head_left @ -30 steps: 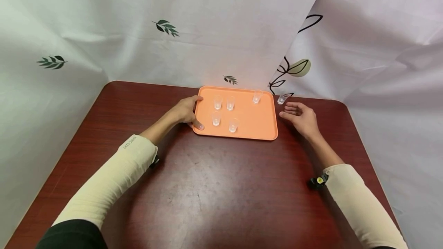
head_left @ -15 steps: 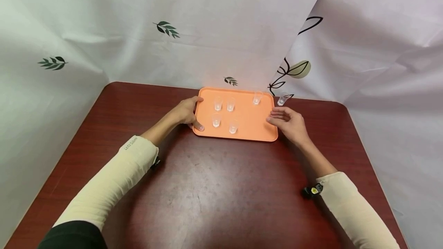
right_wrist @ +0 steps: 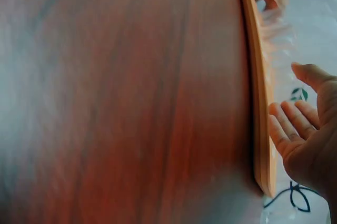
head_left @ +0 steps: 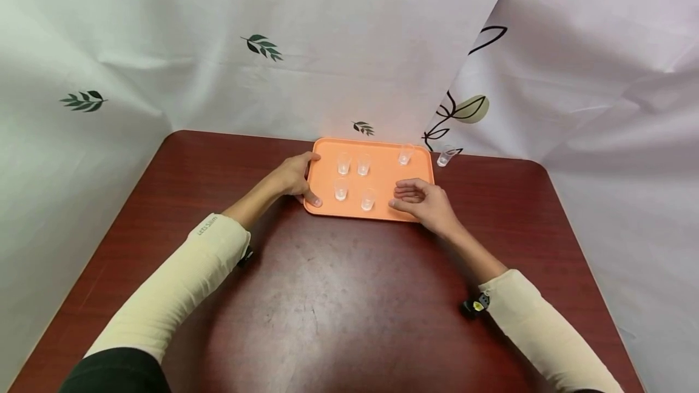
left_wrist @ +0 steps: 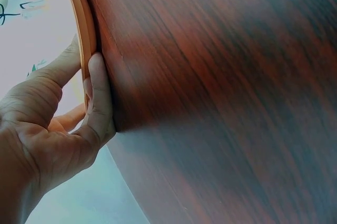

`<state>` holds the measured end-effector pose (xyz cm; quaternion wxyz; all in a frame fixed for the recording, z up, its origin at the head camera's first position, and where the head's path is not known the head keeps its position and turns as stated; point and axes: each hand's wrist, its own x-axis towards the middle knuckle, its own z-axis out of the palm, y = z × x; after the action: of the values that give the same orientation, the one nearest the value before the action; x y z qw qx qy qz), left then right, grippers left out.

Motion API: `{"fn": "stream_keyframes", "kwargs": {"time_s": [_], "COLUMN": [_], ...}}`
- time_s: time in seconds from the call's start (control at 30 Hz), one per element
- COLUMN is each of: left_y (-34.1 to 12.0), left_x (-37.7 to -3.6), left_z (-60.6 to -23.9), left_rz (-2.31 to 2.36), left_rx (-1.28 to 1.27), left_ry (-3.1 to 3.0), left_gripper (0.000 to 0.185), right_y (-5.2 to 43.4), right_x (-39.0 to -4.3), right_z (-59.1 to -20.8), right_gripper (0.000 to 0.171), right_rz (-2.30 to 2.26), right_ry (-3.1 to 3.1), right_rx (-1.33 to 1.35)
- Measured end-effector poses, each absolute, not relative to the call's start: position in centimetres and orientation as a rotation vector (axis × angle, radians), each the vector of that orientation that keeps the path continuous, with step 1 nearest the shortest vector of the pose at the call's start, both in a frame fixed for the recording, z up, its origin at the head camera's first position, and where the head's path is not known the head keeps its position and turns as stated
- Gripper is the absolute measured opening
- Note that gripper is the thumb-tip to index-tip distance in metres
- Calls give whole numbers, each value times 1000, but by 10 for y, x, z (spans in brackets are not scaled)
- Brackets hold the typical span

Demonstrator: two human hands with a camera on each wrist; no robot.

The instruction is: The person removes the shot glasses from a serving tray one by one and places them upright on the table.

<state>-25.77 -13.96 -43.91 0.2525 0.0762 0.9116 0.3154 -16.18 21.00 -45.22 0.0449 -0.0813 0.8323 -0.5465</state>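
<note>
An orange tray (head_left: pixel 384 187) lies at the far side of the table, with several small clear plastic cups on it. My left hand (head_left: pixel 293 176) grips the tray's left edge, thumb on the rim; the left wrist view has fingers under that edge. Over the tray's right part, my right hand (head_left: pixel 428 205) is spread with thumb and fingers apart, holding nothing. Left of it stands the nearest cup (head_left: pixel 368 199). Another cup (head_left: pixel 405 154) stands at the tray's back right corner. Outside the tray, one more cup (head_left: pixel 445 155) is on the table, to the right.
The dark red wooden table (head_left: pixel 327 296) stretches in front of the tray. A white curtain (head_left: pixel 306 96) with leaf prints hangs directly behind the table's far edge and along both sides.
My right hand has moved left, from beside the cup on the table to above the tray's right part. The left hand, tray and cups have stayed in place.
</note>
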Motion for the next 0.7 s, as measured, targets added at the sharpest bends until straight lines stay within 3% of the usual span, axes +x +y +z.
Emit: {"fn": "stream_keyframes", "kwargs": {"time_s": [0.2,0.43,0.7], "left_y": [-139,-151,-145], "left_x": [-251,-272,-265], "left_z": [-432,-462,-452], "left_rz": [868,812,875], "left_rx": [215,212,207], "left_ry": [2466,2528,2466], "left_gripper": [133,147,140], "right_y": [194,174,161], "right_x": [-158,-158,-156], "right_z": [-454,-455,-456], "right_gripper": [54,54,56], "right_rz": [-1641,-1664,-1648], "right_ry": [2493,2445,2460], "right_rx": [-310,-320,-308]}}
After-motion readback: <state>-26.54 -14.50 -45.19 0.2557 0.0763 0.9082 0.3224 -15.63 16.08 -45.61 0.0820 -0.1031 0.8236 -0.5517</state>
